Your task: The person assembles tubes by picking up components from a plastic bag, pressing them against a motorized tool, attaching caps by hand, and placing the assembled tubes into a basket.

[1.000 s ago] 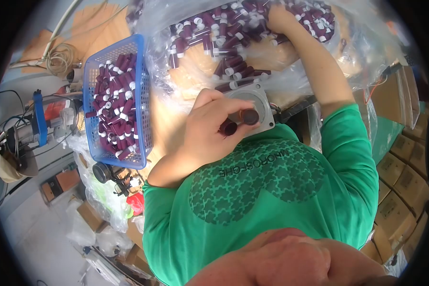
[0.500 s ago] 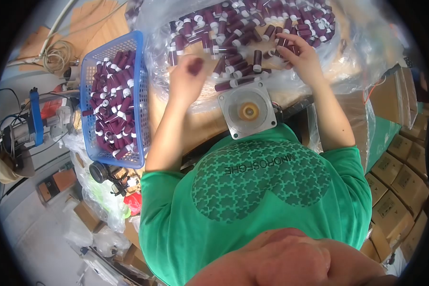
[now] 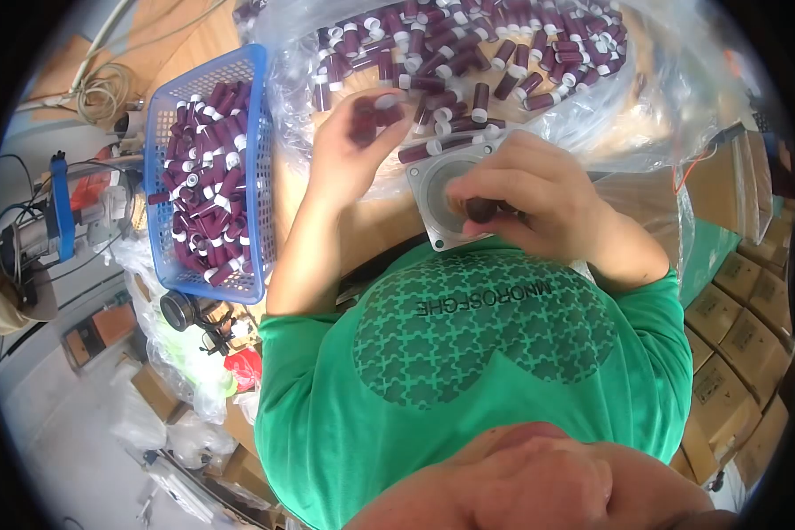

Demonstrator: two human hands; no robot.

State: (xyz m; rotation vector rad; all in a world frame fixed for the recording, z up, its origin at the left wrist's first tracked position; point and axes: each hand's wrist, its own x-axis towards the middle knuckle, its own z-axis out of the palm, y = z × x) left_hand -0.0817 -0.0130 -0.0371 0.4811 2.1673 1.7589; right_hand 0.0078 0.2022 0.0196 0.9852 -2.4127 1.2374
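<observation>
As I judge it, the step in hand is working a single tube [image 3: 480, 210] at the metal plate [image 3: 426, 208]: my right hand [image 3: 543, 194] has it pinched between thumb and fingers over the right part of the plate's round recess. Its dark end faces up toward me; its other end is hidden, so I can't make out whether it touches the recess. The next move, I'd say, calls for lining the tube up with the middle of the recess and holding it steady and upright there.

My right forearm comes in from the near right, elbow bent out to the side, the wrist turned so the back of the hand is uppermost and the fingers curl down and leftward.

My left hand [image 3: 349, 155] is raised to the far left of the plate, forearm reaching almost straight away from me. Its fingers are curled around a blurred tube [image 3: 363, 122], perhaps more than one; motion hides the count.

Beyond the plate, loose tubes [image 3: 480, 99] with white caps lie scattered on the plastic sheet [image 3: 627, 132]. To the left stands the blue basket [image 3: 258, 168], holding a heap of similar ones.
</observation>
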